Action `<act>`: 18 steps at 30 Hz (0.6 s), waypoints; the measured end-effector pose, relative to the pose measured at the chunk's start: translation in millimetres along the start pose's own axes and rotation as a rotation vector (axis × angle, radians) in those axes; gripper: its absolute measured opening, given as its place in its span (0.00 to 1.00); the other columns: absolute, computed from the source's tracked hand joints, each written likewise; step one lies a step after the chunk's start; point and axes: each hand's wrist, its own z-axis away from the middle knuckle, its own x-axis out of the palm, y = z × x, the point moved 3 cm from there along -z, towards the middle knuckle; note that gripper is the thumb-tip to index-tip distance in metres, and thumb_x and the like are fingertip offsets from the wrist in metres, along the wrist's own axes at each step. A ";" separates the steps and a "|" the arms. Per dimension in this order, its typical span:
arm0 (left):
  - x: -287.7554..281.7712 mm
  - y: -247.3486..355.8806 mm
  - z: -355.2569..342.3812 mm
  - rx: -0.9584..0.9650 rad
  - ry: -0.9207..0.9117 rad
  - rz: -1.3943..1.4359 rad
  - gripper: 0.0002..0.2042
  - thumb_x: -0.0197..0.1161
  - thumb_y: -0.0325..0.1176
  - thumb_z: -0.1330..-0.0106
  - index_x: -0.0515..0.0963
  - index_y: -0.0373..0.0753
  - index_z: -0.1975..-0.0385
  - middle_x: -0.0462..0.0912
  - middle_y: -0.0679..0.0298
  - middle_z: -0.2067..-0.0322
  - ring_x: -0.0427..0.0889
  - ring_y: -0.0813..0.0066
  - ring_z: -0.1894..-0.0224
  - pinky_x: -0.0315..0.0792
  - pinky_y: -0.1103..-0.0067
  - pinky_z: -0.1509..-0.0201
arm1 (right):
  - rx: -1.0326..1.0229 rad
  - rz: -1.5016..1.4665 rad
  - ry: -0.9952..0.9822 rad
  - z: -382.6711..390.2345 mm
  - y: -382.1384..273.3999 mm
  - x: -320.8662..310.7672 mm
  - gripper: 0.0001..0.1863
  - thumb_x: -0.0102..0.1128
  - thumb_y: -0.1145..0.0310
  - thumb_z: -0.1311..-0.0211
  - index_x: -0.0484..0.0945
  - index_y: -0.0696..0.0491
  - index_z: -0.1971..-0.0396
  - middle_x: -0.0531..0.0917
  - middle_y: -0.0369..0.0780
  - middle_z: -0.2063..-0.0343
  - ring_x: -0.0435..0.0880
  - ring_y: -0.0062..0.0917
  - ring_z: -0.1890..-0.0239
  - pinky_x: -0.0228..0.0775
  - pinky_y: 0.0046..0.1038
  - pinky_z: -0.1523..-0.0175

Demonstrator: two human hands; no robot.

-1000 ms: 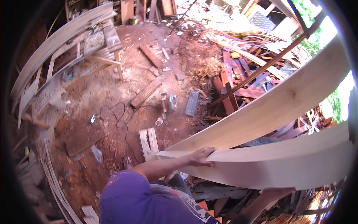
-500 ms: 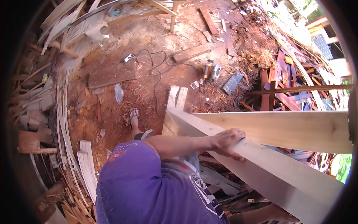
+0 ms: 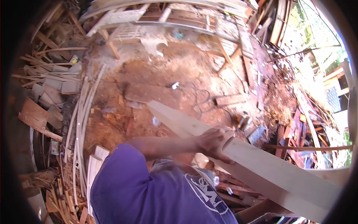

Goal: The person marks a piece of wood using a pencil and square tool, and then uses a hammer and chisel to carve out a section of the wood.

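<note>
My left hand [image 3: 215, 143] grips a long pale wooden plank [image 3: 268, 168] from above, its fingers over the edge, with my purple-sleeved arm reaching across to it. The plank runs diagonally from mid-view down to the lower right. My right hand [image 3: 272, 205] is at the plank's lower side on the right, its fingers hidden. Another pale board [image 3: 326, 173] shows behind the plank at the right edge.
Curved strips on a wooden frame [image 3: 160, 7] stand at the back. Scrap wood piles [image 3: 56, 82] and long strips [image 3: 82, 123] lie left, broken reddish boards [image 3: 298, 138] right. A power saw [image 3: 242, 121], cord [image 3: 201, 95] and blue slab [image 3: 256, 134] are on the dirt floor.
The plank in my hands has swung left, its far end now pointing up-left over the floor, away from the other board. My view has turned toward the back frame and left scrap pile.
</note>
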 end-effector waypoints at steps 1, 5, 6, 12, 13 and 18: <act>-40.6 -7.7 9.2 -0.044 -0.026 -0.058 0.45 0.71 0.72 0.55 0.74 0.27 0.59 0.78 0.45 0.61 0.79 0.48 0.56 0.73 0.61 0.48 | 0.021 -0.008 -0.011 20.3 -11.2 24.7 0.36 0.42 0.41 0.25 0.64 0.58 0.34 0.72 0.46 0.39 0.75 0.40 0.39 0.71 0.42 0.36; -180.7 -31.7 45.6 -0.160 -0.065 -0.174 0.48 0.65 0.78 0.55 0.74 0.27 0.62 0.78 0.46 0.63 0.79 0.48 0.56 0.73 0.61 0.46 | 0.077 -0.076 -0.062 91.1 -51.7 115.7 0.36 0.43 0.41 0.25 0.65 0.58 0.34 0.73 0.46 0.40 0.75 0.40 0.39 0.71 0.42 0.36; -211.3 -35.2 49.1 -0.214 -0.101 -0.164 0.49 0.64 0.79 0.55 0.74 0.27 0.61 0.78 0.46 0.63 0.79 0.48 0.55 0.73 0.60 0.46 | 0.080 -0.094 -0.062 105.6 -60.7 137.7 0.36 0.43 0.41 0.25 0.65 0.59 0.34 0.73 0.46 0.40 0.75 0.40 0.39 0.71 0.42 0.36; -347.2 -78.5 60.1 -0.204 -0.100 -0.347 0.46 0.68 0.75 0.54 0.74 0.29 0.60 0.78 0.47 0.63 0.80 0.49 0.58 0.73 0.61 0.50 | 0.128 -0.135 -0.109 177.9 -74.6 265.5 0.36 0.44 0.41 0.26 0.65 0.59 0.35 0.74 0.46 0.41 0.76 0.40 0.40 0.72 0.42 0.37; -362.0 -93.5 50.8 -0.188 -0.147 -0.373 0.41 0.73 0.69 0.53 0.76 0.31 0.60 0.79 0.47 0.63 0.80 0.49 0.59 0.73 0.62 0.54 | 0.116 -0.105 -0.096 188.5 -72.9 281.5 0.36 0.44 0.41 0.26 0.65 0.59 0.35 0.74 0.46 0.41 0.76 0.40 0.40 0.72 0.42 0.37; -473.1 -149.2 29.0 -0.329 -0.145 -0.477 0.44 0.71 0.70 0.52 0.76 0.28 0.56 0.81 0.44 0.61 0.82 0.46 0.55 0.75 0.59 0.49 | -0.291 0.558 -0.165 263.4 -73.5 416.6 0.36 0.45 0.41 0.26 0.66 0.59 0.36 0.75 0.45 0.42 0.76 0.41 0.40 0.72 0.42 0.37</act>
